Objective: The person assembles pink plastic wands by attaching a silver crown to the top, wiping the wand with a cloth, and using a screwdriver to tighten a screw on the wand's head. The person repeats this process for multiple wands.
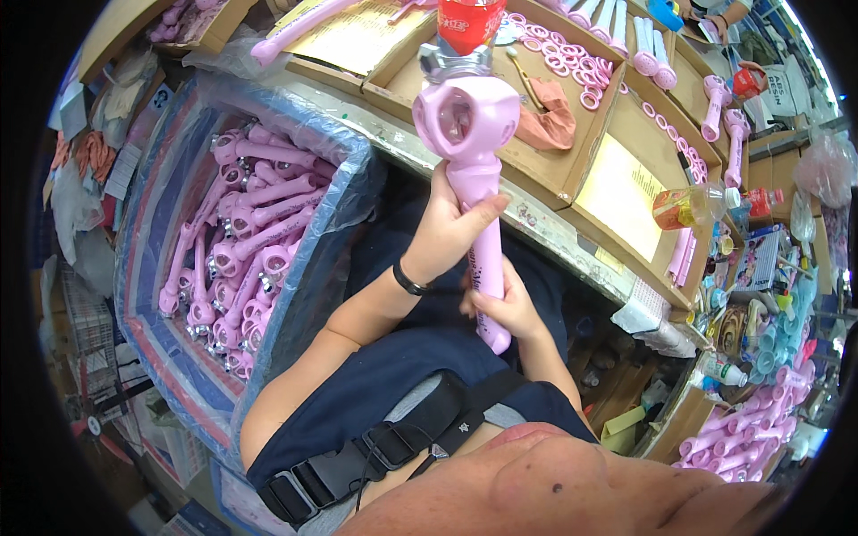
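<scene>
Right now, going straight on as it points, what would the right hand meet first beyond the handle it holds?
Probably the left hand, farther up the same pink handle; depth is hard to judge.

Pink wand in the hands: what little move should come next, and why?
Maybe tilt the pink wand a little: a red thing shows just beyond the silver part at its head, and I can't tell whether they join. The left hand and right hand both hold it, so tilting looks easy.

Close head-worn fisheye view, angled steeply downward
</scene>
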`<state>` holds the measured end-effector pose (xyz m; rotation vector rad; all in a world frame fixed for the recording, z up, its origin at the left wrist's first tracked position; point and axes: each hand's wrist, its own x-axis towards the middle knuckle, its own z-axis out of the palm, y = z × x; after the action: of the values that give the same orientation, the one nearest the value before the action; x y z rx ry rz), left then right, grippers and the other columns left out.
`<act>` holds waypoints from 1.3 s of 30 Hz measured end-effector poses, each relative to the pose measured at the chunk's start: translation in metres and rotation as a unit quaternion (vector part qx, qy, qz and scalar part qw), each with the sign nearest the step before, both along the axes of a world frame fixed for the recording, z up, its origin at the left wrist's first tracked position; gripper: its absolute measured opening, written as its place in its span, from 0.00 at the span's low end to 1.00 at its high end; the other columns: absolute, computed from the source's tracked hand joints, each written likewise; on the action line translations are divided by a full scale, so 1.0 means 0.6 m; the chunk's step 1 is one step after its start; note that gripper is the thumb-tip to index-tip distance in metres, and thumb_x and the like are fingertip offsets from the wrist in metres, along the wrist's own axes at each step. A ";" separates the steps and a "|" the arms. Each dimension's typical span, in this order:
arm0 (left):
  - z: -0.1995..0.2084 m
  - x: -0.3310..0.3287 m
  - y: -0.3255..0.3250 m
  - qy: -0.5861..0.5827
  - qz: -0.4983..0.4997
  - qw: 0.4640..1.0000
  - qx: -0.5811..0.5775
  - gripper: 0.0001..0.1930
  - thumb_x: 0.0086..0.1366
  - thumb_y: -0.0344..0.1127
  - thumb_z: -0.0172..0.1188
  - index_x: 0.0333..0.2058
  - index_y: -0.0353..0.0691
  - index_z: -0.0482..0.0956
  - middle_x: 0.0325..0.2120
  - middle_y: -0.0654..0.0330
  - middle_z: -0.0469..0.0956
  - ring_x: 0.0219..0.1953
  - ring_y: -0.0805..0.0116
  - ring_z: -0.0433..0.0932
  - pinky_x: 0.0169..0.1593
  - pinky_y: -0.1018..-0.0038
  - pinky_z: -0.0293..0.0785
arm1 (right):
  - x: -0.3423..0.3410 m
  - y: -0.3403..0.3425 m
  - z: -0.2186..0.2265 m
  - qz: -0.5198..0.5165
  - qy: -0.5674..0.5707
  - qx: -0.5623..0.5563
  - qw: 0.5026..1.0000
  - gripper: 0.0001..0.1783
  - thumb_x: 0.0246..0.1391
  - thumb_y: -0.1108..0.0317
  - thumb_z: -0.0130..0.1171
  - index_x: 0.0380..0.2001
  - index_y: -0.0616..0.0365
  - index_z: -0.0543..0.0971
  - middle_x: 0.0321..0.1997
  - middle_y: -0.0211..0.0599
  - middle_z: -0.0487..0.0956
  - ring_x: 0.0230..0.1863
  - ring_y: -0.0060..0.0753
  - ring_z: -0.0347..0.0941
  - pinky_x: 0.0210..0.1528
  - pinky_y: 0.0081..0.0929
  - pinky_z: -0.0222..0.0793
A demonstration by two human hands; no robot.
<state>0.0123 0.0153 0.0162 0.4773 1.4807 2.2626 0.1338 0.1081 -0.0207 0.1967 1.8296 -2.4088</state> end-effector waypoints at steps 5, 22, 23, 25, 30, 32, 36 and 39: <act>-0.005 0.016 0.007 0.019 -0.025 0.999 0.015 0.27 0.63 0.30 0.55 0.56 0.36 0.52 0.44 0.52 0.70 0.42 0.64 0.76 0.46 0.69 0.74 | -0.001 0.001 0.013 -0.076 -0.001 0.226 0.971 0.27 0.43 0.66 0.65 0.47 0.61 0.67 0.32 0.38 0.75 0.31 0.33 0.75 0.35 0.29 0.72; -0.024 -0.041 -0.013 0.127 0.147 0.981 0.007 0.44 0.60 0.46 0.61 0.62 0.30 0.42 0.55 0.48 0.57 0.56 0.63 0.63 0.56 0.69 0.64 | 0.022 0.037 0.001 0.120 -0.084 -0.430 0.891 0.33 0.42 0.67 0.64 0.49 0.65 0.61 0.20 0.38 0.67 0.11 0.28 0.65 0.14 0.22 0.65; -0.026 -0.044 -0.014 0.155 0.157 0.975 -0.005 0.44 0.60 0.46 0.61 0.62 0.30 0.42 0.55 0.48 0.58 0.56 0.62 0.63 0.57 0.69 0.63 | 0.022 0.036 0.001 0.121 -0.097 -0.426 0.892 0.33 0.42 0.67 0.64 0.49 0.65 0.61 0.20 0.38 0.67 0.11 0.28 0.65 0.14 0.22 0.64; -0.025 -0.054 -0.021 0.208 0.166 0.963 -0.045 0.45 0.59 0.46 0.62 0.62 0.30 0.42 0.55 0.47 0.58 0.56 0.62 0.63 0.57 0.69 0.63 | 0.022 0.034 -0.001 0.121 -0.117 -0.423 0.890 0.32 0.42 0.67 0.64 0.49 0.64 0.61 0.20 0.38 0.67 0.11 0.27 0.65 0.14 0.22 0.64; -0.014 -0.057 -0.027 0.166 0.106 0.980 0.006 0.39 0.63 0.38 0.58 0.62 0.30 0.43 0.55 0.50 0.59 0.56 0.65 0.62 0.59 0.70 0.60 | 0.021 0.029 -0.007 0.130 -0.110 -0.490 0.855 0.31 0.42 0.67 0.63 0.49 0.64 0.62 0.21 0.38 0.68 0.12 0.28 0.65 0.15 0.22 0.65; -0.008 -0.056 -0.027 0.130 0.097 0.986 0.035 0.38 0.63 0.36 0.58 0.62 0.30 0.43 0.55 0.51 0.58 0.56 0.66 0.62 0.59 0.70 0.60 | 0.022 0.030 -0.011 0.135 -0.111 -0.509 0.843 0.31 0.43 0.67 0.64 0.48 0.64 0.62 0.21 0.38 0.67 0.12 0.28 0.65 0.15 0.22 0.65; -0.003 -0.054 -0.028 0.077 0.084 0.990 0.086 0.37 0.62 0.32 0.58 0.62 0.32 0.44 0.55 0.51 0.58 0.57 0.67 0.62 0.59 0.70 0.60 | 0.026 0.029 -0.022 0.150 -0.110 -0.543 0.819 0.31 0.46 0.65 0.63 0.50 0.64 0.61 0.21 0.38 0.67 0.12 0.28 0.65 0.15 0.23 0.64; -0.009 -0.056 -0.033 0.056 0.069 0.991 0.102 0.37 0.62 0.31 0.57 0.63 0.35 0.44 0.57 0.53 0.57 0.57 0.68 0.62 0.60 0.70 0.59 | 0.025 0.020 -0.030 0.141 -0.080 -0.562 0.811 0.31 0.48 0.64 0.61 0.52 0.64 0.60 0.21 0.39 0.67 0.11 0.28 0.64 0.14 0.23 0.63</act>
<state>-0.0213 -0.0043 0.0105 0.5871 1.3785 2.5508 0.1488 0.1203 -0.0388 -0.0001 0.1293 -2.6500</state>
